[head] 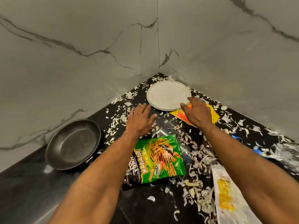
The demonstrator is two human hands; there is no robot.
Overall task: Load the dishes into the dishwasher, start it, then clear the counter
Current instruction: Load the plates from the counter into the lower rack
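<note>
white plate (168,95) between two spread, empty hands, left hand (140,121), right hand (197,112), rim partly hidden

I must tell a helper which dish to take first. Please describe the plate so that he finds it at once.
Look where the two marble walls meet above the black counter. The plate lies flat in that corner. It is round and pale, unlike the dark pan further left.

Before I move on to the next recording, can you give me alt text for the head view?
Two open hands, left hand and right hand, reach toward a white plate in the corner of a black counter strewn with pale peelings. A dark frying pan sits left; a green snack packet, a yellow wrapper and a white-and-yellow packet lie nearby.
</note>
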